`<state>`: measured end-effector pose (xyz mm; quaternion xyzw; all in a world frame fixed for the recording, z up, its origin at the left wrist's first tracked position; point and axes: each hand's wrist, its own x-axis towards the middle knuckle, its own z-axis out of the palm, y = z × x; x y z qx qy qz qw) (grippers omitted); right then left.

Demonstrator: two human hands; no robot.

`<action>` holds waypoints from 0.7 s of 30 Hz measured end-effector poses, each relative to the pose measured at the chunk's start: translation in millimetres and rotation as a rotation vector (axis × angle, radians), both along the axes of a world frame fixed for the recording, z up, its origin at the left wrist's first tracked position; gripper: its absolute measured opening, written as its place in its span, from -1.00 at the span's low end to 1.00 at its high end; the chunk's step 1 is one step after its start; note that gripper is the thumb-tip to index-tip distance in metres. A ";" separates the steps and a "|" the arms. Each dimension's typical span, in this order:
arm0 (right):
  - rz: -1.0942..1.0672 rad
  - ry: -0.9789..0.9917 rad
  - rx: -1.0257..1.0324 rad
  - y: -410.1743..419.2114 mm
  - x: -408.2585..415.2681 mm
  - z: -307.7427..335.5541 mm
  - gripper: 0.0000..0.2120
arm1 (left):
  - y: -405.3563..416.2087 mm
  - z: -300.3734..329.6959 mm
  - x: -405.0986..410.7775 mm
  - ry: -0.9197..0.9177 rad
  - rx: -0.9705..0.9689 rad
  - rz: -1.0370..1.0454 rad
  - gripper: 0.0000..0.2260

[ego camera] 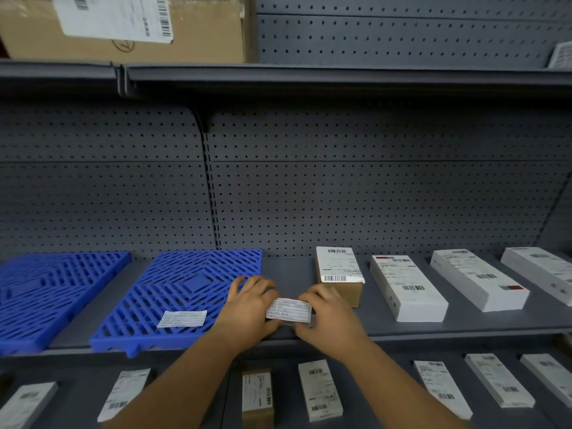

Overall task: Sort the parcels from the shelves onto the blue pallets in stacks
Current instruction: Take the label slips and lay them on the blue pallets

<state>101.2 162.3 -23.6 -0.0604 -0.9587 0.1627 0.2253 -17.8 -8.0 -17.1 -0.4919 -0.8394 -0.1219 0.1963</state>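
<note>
Grey steel lower shelf nearest the camera carries a row of parcels lying flat, among them a brown one and a white one near its front edge.

Both forearms reach up over it to the middle shelf. Left hand and right hand meet at that shelf's front edge, palms down, wrists roughly level. Fingers of both are curled onto a small paper slip with printed lines, pinching it from either side; slip sits between the hands, just right of the nearer blue pallet.

That pallet already has a matching slip at its front edge. Second blue pallet lies at the shelf's left end. Neither pallet holds a parcel.

Same shelf, right of the hands: brown labelled parcel just behind the right hand, then three white boxes running to the right end.

Judgement: labelling or reading the sort slip, so stacking has not begun. Next move calls for placing the slip, freeing both hands, then gripping the nearest brown parcel and setting it flat on a pallet.

Top shelf: large cardboard carton at the left end.
</note>
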 end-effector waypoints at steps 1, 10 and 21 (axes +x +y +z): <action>0.008 0.007 0.044 -2.2 0.3 -0.3 -0.60 | -4.0 0.7 0.6 -0.003 -0.005 0.009 -0.63; 0.022 0.082 0.138 -38.5 -7.2 11.2 -0.66 | -49.9 12.9 7.4 -0.049 -0.011 0.081 -0.51; 0.036 0.013 0.190 -140.2 -47.1 30.8 -0.56 | -158.3 14.1 -42.5 -0.018 0.121 0.038 -0.52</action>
